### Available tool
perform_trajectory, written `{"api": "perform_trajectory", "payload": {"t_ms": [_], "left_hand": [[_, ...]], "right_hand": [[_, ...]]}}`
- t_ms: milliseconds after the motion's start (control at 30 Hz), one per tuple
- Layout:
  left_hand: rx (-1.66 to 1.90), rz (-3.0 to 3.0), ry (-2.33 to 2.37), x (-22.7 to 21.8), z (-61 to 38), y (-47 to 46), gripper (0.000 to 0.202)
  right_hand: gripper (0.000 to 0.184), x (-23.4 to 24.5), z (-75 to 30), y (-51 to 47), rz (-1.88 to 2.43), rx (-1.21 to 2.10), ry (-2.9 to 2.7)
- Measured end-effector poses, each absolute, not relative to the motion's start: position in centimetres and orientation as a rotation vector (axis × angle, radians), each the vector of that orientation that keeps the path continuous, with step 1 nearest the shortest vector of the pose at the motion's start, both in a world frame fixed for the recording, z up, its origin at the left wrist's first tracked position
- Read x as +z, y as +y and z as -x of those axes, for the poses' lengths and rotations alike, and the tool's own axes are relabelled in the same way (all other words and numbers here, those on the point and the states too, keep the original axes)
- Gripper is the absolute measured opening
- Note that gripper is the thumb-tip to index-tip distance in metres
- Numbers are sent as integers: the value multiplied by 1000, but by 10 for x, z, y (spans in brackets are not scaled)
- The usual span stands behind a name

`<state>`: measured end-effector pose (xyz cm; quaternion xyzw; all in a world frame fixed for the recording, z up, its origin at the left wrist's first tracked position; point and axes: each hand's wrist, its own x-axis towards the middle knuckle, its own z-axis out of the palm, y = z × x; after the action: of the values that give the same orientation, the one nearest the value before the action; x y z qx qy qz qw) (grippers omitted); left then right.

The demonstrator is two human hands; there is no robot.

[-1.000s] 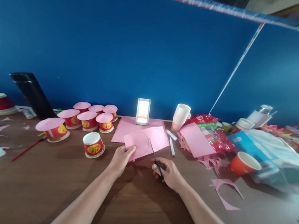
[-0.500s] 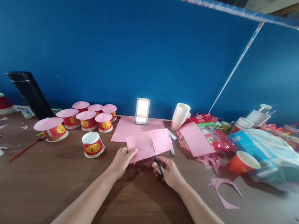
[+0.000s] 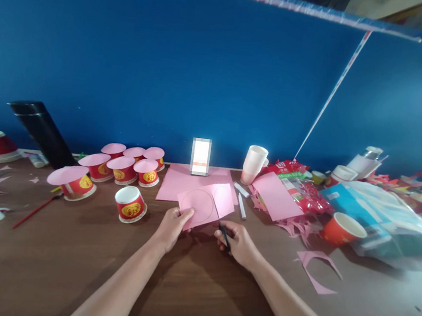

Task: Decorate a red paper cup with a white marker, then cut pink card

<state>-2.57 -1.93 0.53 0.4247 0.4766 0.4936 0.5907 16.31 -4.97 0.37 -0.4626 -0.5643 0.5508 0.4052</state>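
Note:
Between thumb and fingers, my left hand pinches the lower left edge of a pink paper sheet with a drawn circle on it. My right hand is closed round the dark handles of a pair of scissors. The blades lie along a cut running up through the sheet, right of the circle. The part right of the cut tilts away from the rest. Behind the held sheet, larger pink paper lies flat on the table. An upside-down red paper cup stands left of my left hand.
Several red cups topped with pink discs stand at left, near a black flask. Stacked white cups, white sticks, a red plastic bag and an orange cup are at right. Pink scraps lie nearer.
The scissor blades have closed further along the cut. The sheet's right part has bent away and shifted left, showing more of the white sticks. My hands have barely moved.

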Motion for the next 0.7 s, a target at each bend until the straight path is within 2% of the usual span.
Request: {"api": "perform_trajectory", "payload": {"t_ms": [200, 700], "left_hand": [[1117, -880, 1083, 7, 25, -20, 29], [982, -899, 1018, 9, 22, -25, 25]], "right_hand": [[39, 1, -165, -49, 1226, 1437, -1406], [33, 0, -166, -46, 1245, 1387, -1411]]}}
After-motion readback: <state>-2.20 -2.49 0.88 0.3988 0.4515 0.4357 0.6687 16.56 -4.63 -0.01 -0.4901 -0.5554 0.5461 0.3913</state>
